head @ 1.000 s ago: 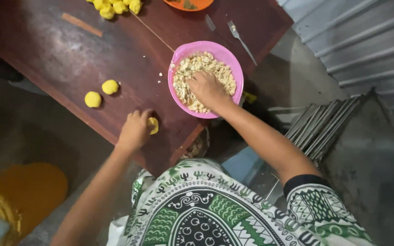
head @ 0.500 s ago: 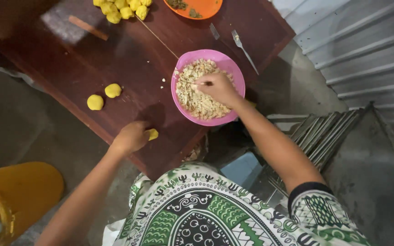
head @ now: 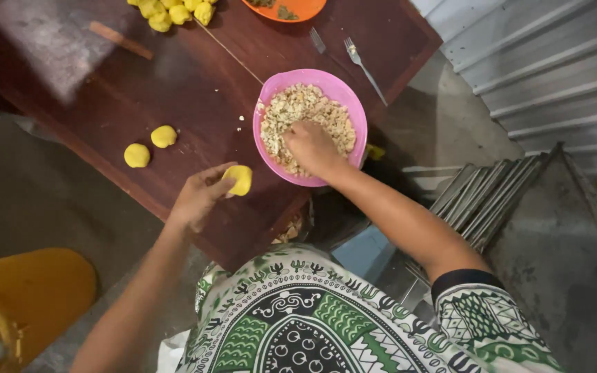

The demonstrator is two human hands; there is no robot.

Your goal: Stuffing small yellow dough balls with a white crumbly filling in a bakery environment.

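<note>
One dark wooden desk (head: 195, 90), set at an angle, its near corner close to the person's lap. One pink bowl (head: 345, 93) of pale crumbly filling (head: 298, 110), at the desk's right near edge and slightly overhanging it. Right hand (head: 310, 146): reaching down into the filling, fingers curled in the crumbs; whether it grips any cannot be told. Left hand (head: 198, 197): raised just above the near edge, fingers half closed, pinching one yellow dough ball (head: 238, 179) at the fingertips. Two more dough balls (head: 150, 145) lying side by side to the left, near the left edge. One heap of yellow dough pieces (head: 174, 10) at the far edge, count unclear. One orange plate (head: 288, 8), partly cut off. Two forks (head: 354, 55) far right of the bowl. One wooden stick (head: 120, 39) far left. Bare desk lies between bowl and the two balls. One yellow tub (head: 29, 297) on the floor, near left.
</note>
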